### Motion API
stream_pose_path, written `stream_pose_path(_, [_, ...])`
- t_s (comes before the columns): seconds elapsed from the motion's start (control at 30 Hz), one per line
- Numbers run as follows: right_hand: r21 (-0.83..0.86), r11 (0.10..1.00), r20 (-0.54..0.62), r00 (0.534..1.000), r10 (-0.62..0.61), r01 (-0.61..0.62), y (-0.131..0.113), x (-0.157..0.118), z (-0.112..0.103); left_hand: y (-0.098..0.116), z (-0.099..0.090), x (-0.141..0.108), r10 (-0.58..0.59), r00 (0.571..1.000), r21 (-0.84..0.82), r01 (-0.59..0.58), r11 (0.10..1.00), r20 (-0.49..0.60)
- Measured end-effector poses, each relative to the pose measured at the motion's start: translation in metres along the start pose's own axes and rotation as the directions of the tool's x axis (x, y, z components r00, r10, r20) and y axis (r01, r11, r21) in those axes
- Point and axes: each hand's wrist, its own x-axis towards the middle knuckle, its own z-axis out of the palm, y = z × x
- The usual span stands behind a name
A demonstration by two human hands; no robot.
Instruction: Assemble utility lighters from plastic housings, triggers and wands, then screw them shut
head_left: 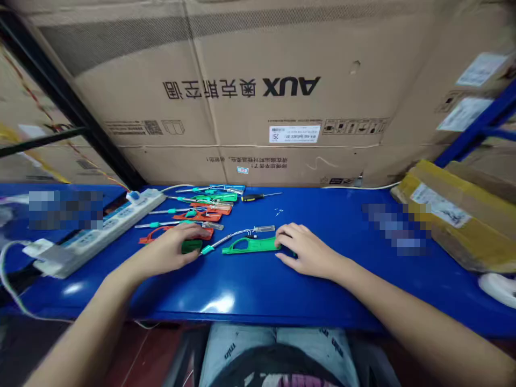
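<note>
"AUX", "奥克斯空调" upside down on cardboard box (258, 107); inverted "25" on white label (294, 134); "min" on trousers (242, 352).

Right hand (308, 250) hides end of green casing (256, 245); white object (499, 288) cut off.

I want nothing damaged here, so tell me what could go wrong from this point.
The thin wires lie close behind the green shell; they might snag if the right hand moves that shell.
The left hand is right up against the nearest orange shell, so it could nudge that out of place.
</note>
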Motion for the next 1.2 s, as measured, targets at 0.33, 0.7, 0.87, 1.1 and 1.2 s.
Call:
stream_pose_path(0.33, [0.118, 0.992, 0.011, 0.999, 0.051, -0.052, 0.027, -0.013, -0.012, -0.009, 0.01, 0.019, 0.052, 0.998, 0.021, -0.052, 0.998, -0.04])
stream_pose_path(0.7, [0.192, 0.978, 0.07, 0.995, 0.066, -0.079, 0.02, -0.016, -0.017, 0.049, 0.037, 0.052, 0.105, 0.977, 0.29, -0.049, 0.956, -0.183])
stream_pose_path(0.87, [0.243, 0.964, 0.102, 0.991, 0.082, -0.104, 0.027, -0.018, -0.027, 0.082, 0.051, 0.08, 0.151, 0.975, 0.263, -0.104, 0.959, -0.163])
stream_pose_path(1.1, [0.344, 0.921, 0.166, 0.977, 0.132, -0.183, 0.043, -0.021, -0.035, 0.113, 0.07, 0.142, 0.22, 0.97, 0.164, -0.202, 0.966, -0.101])
stream_pose_path(1.2, [0.401, 0.884, 0.189, 0.966, 0.177, -0.24, 0.052, -0.026, -0.044, 0.119, 0.066, 0.154, 0.242, 0.966, 0.124, -0.231, 0.965, -0.088])
